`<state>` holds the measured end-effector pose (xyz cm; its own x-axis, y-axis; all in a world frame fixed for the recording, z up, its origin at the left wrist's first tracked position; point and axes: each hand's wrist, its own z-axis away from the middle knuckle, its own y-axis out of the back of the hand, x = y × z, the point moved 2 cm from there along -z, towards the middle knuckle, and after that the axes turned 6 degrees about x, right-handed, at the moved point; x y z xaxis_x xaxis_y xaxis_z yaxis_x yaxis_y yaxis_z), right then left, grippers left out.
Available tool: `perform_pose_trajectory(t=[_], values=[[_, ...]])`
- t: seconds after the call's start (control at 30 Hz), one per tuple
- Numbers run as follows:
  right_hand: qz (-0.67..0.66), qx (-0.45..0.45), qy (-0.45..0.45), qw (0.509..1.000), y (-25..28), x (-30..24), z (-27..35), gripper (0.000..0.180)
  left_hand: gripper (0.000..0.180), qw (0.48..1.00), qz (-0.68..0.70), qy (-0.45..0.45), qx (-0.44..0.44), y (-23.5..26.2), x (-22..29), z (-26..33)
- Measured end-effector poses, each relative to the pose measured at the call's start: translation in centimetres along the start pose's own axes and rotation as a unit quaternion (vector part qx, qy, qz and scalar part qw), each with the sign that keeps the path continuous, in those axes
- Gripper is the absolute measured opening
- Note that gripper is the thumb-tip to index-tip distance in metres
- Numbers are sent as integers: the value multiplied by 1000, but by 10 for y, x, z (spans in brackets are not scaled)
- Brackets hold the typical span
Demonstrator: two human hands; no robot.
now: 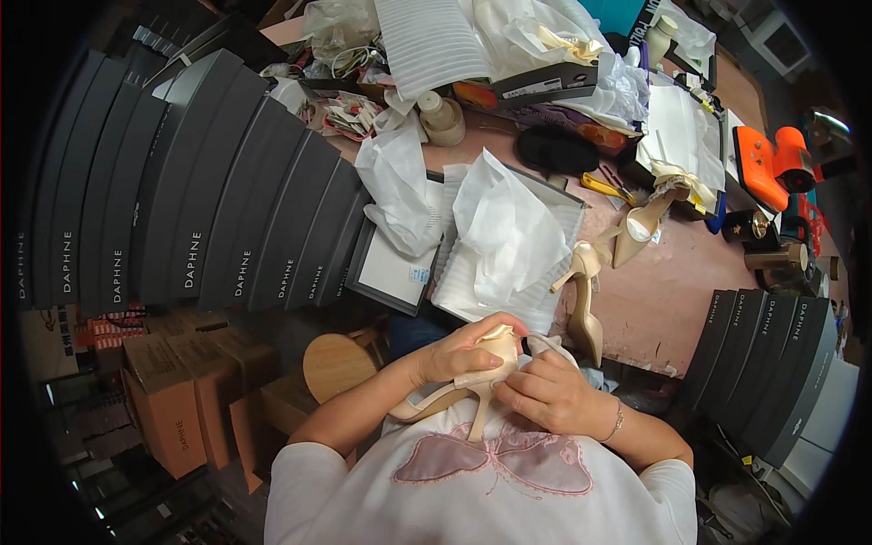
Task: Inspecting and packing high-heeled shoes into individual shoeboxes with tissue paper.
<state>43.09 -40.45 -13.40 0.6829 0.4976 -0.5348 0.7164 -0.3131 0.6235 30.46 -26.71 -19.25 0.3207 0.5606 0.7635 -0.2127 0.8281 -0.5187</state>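
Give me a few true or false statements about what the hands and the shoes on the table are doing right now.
1. Both hands hold a beige high-heeled shoe. True: left hand grips it, right hand touches it.
2. The shoe in hand is black. False: it is beige.
3. Two more beige heels lie on the pink table. True.
4. The open box with white tissue paper sits on the floor. False: it is on the table.
5. Dark boxes are stacked at the person's left. True.
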Motion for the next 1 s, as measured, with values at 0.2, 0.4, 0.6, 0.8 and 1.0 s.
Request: perform_pose_trajectory(t=[0.2,0.4,0.6,0.8,1.0], values=[[8,-4,-2,1000,1,-1,0,32,66,1000,-10,-5,-14,3,-1,0],[15,-3,-13,1000,0,1,6,31,65,1000,-8,-5,-6,3,0,2],[14,-4,-16,1000,4,1,1,31,62,1000,-8,-5,8,3,-1,0],[7,-12,-13,1000,3,1,0,31,62,1000,-2,-1,7,2,-4,-1],[2,-7,-7,1000,3,1,-3,30,62,1000,-2,-5,1,3,-2,-3]])
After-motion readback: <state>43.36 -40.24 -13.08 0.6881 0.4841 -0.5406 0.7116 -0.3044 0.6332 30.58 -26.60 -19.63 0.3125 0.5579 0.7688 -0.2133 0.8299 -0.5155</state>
